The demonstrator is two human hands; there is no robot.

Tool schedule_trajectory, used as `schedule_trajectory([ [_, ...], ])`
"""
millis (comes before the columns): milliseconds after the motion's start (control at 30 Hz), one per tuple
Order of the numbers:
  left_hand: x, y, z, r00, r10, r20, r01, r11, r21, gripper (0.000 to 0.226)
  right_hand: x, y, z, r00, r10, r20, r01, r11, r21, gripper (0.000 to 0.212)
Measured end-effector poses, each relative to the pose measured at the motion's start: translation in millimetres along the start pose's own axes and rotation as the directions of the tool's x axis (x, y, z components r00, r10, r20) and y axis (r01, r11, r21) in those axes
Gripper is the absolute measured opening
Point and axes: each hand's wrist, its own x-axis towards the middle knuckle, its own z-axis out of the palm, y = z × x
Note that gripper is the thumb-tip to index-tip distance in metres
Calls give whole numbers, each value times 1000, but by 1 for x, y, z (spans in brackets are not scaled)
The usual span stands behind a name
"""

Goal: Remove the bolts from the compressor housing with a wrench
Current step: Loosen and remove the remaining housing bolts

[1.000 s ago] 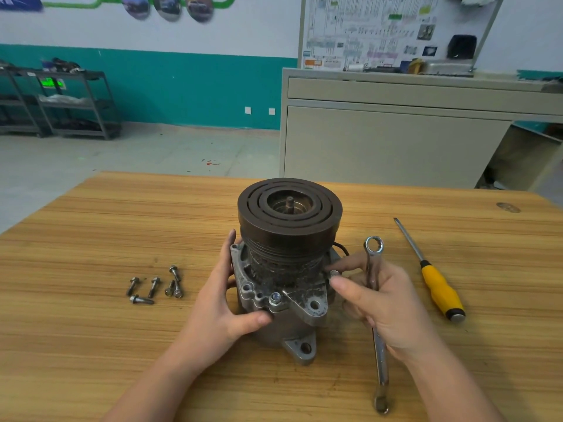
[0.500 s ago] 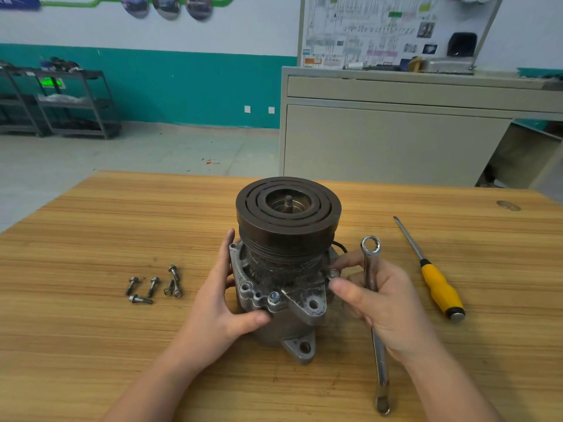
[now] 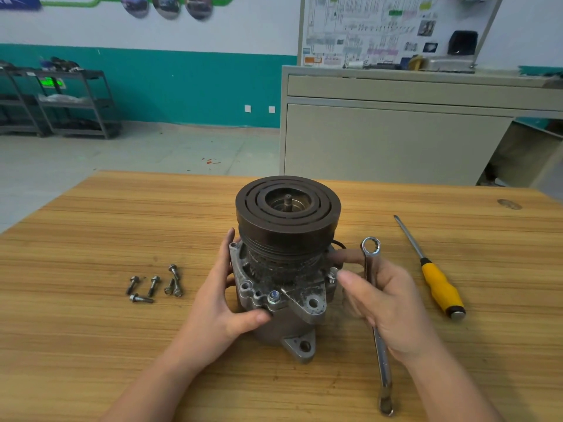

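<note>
Bolts: five lie loose on the table. Two more stay in the housing. The left hand grips it; the right hand clutches the wrench.

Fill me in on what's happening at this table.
A person is taking bolts out of a compressor standing pulley-up on a wooden table. The left hand steadies the housing. The right hand holds a wrench while its fingertips work a bolt on the right side. Five removed bolts lie to the left; a yellow-handled screwdriver lies to the right.
</note>
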Motion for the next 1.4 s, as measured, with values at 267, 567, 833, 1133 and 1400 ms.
schedule_trajectory([
  [267, 0, -2, 0, 1000, 14, 18, -14, 1000, -14, 131, 1, 1, 0, 1000, 8, -24, -8, 1000, 13, 19],
  [567, 0, -5, 4, 998, 51, -30, -53, 998, -43, 134, 0, -4, 4, 998, -34, -50, 32, 999, -38, 19],
  [833, -1, -1, 7, 885, 302, -355, -277, 953, 121, 84, -2, -10, 1, 999, 26, 27, -20, 979, -204, 24],
  [1133, -10, 15, 39, 812, 421, -404, -299, 895, 332, 67, 1, -17, -3, 999, -3, -44, -10, 959, -285, 18],
  [1400, -10, 2, 47, 841, 411, -352, -322, 903, 284, 68, 3, -23, -3, 999, -12, -53, -7, 940, -342, 19],
])
